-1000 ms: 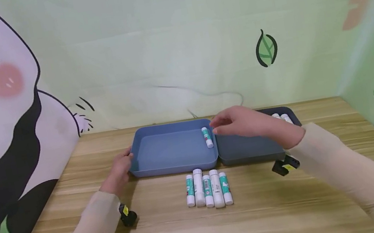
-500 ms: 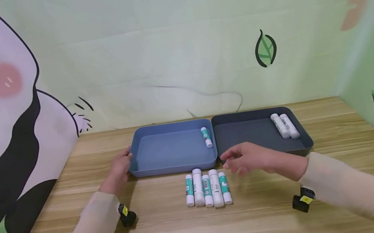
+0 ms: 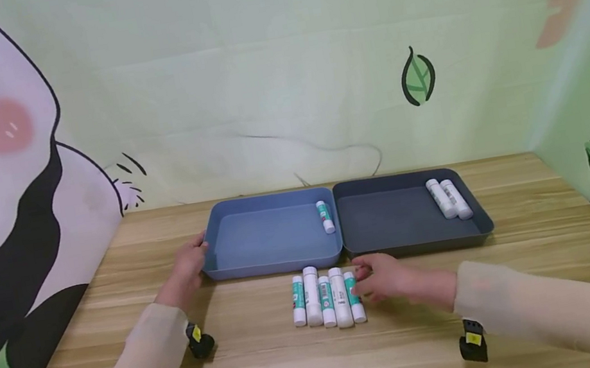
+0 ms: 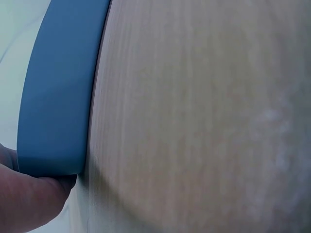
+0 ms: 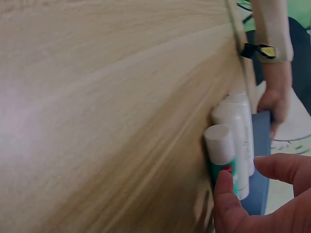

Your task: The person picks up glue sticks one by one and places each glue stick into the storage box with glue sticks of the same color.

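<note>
Five lined-up tubes (image 3: 327, 301) show separately only in head view.

5 tubes (image 3: 327, 302) bar right hand (image 3: 384, 278) leftward; free room above.

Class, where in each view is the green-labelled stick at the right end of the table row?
Head: the green-labelled stick, below and right of centre, by the right hand.
Left wrist: not in it.
Right wrist: right of centre, partly hidden by that hand.
Shared landmark: the blue tray, in every view.
</note>
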